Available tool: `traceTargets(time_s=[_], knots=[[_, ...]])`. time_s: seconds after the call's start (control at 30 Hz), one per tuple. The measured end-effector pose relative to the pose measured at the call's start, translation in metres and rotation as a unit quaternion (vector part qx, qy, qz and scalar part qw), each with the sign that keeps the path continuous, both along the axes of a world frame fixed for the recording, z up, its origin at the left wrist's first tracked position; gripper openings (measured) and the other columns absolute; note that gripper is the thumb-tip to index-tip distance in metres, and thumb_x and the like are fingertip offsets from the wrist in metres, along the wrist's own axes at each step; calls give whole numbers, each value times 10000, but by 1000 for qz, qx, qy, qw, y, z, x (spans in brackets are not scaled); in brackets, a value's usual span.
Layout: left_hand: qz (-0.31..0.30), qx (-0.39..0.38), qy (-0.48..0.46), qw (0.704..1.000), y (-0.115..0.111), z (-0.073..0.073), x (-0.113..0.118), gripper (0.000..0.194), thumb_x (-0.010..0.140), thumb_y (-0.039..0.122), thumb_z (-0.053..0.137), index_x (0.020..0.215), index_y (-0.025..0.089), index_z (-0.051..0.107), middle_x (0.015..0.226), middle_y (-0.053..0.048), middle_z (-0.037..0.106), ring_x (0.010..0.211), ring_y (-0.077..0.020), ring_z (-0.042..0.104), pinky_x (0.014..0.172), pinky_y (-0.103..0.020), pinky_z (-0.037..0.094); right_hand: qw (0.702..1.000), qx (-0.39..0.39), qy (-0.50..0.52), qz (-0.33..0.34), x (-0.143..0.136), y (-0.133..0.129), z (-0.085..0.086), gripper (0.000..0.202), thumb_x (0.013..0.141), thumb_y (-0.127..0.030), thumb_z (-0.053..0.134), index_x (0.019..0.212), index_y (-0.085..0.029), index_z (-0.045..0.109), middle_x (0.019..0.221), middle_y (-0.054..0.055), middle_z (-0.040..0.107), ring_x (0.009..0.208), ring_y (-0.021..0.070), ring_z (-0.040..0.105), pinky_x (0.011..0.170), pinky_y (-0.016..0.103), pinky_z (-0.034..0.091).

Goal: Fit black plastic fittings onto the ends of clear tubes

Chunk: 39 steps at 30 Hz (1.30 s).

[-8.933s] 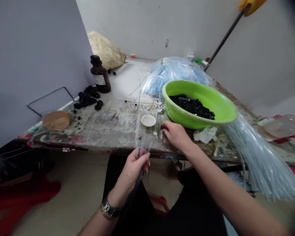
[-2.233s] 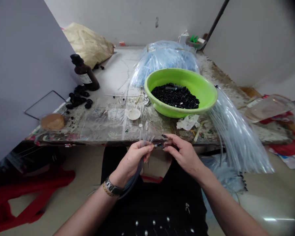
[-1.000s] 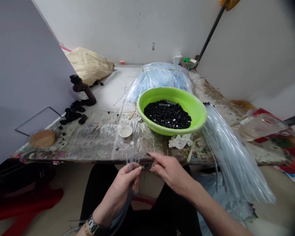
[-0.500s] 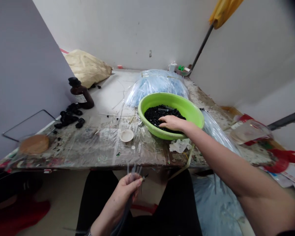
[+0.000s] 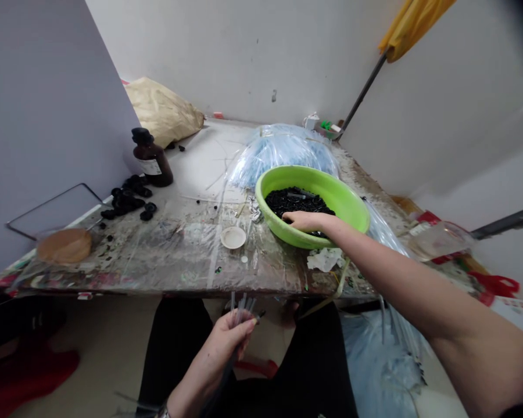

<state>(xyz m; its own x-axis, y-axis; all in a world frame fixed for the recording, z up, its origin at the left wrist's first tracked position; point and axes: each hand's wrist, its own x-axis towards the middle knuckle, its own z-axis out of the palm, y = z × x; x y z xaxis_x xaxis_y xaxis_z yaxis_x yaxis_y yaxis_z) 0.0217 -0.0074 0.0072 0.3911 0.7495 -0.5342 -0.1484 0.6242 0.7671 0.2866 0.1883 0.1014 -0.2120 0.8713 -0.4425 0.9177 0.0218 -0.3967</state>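
Step in hand: looks like picking from the basin. Right hand [image 5: 304,220], right of center, is inside the green basin [image 5: 349,212], fingers down at the black pieces [image 5: 294,200]; can't tell if it's pinching one, fingertips partly hidden. Forearm crosses the basin's near rim from the lower right of the frame

Left hand [image 5: 234,335], bottom center, is in front of the bench [image 5: 165,264] edge, thumb and fingers pressed together around a bunch of clear tubes [image 5: 242,303], ends poking up above the grip. One dark tip [image 5: 261,315] sticks out beside the thumb, pointing right; too small to tell exactly what it is

Next move, as judged, calls for a fine fingertip hold on one small piece and a clean lift past the rim, left grip steady so the tube ends don't slip or fan out

Nearby: white dish [image 5: 233,237] mid-frame, left of the basin; crumpled paper [image 5: 325,259] just below it; large tubing bundle [image 5: 283,152] behind it, upper center
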Motion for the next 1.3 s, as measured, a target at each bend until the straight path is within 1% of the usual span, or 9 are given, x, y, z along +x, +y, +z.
traceTargets(time_s=[0.1,0.2,0.33,0.53,0.67,0.73,0.87,1.07,1.3], knots=[[3,-3,4,1000,0,-1,-1,423,610,495,799,740,158,577,464,67,465,395,-60,343,415,-204,245,996,-3,69,-50,3,0,-2,216,665,-178,712,880,-178,692,979,68,720,897,227,632,734,267,495],[8,-11,2,1000,0,-3,-2,420,607,473,808,768,154,588,469,72,463,400,-59,339,417,-202,247,979,-9,161,-128,9,-2,-3,130,690,-211,717,798,-188,650,733,13,657,653,134,570,505,197,447],[4,-2,-9,1000,0,-6,-5,380,647,447,789,781,151,592,480,70,470,399,-58,339,422,-207,243,916,-22,330,-225,18,-9,8,142,779,-251,674,829,-198,552,657,-13,554,520,73,480,352,124,314],[18,9,-1,1000,-1,0,-7,340,663,411,785,771,151,595,488,66,472,412,-58,352,429,-199,237,788,-15,536,-302,28,-28,34,125,908,-264,515,826,-202,444,684,-22,502,483,39,422,293,58,248],[13,7,-3,1000,-2,1,-7,337,662,405,788,778,156,593,482,70,469,410,-59,360,430,-198,245,621,-37,668,-408,30,-35,34,163,937,-295,505,823,-198,441,679,-25,500,458,31,432,274,50,255],[11,10,-6,1000,-2,-1,-8,339,666,412,785,785,157,595,475,69,473,402,-59,358,426,-199,245,560,-48,697,-445,29,-37,32,136,938,-230,498,820,-196,440,672,-27,508,442,24,437,270,44,250],[18,14,2,1000,-4,-4,-9,345,655,411,792,788,156,601,469,68,481,394,-56,356,414,-195,239,545,-49,710,-445,27,-43,35,141,949,-127,387,842,-183,460,691,-9,547,444,22,457,266,39,256],[18,9,1,1000,-3,4,-9,335,647,395,794,782,157,602,489,66,489,400,-56,376,412,-188,260,516,-35,743,-425,20,-53,47,143,971,-250,449,842,-192,468,673,-25,537,445,21,464,264,41,253],[20,20,16,999,-3,10,-9,355,634,411,795,776,146,607,485,66,480,402,-56,371,410,-184,270,510,-6,732,-451,15,-51,37,165,972,-161,419,814,-191,455,633,-40,500,408,15,444,258,45,234]])
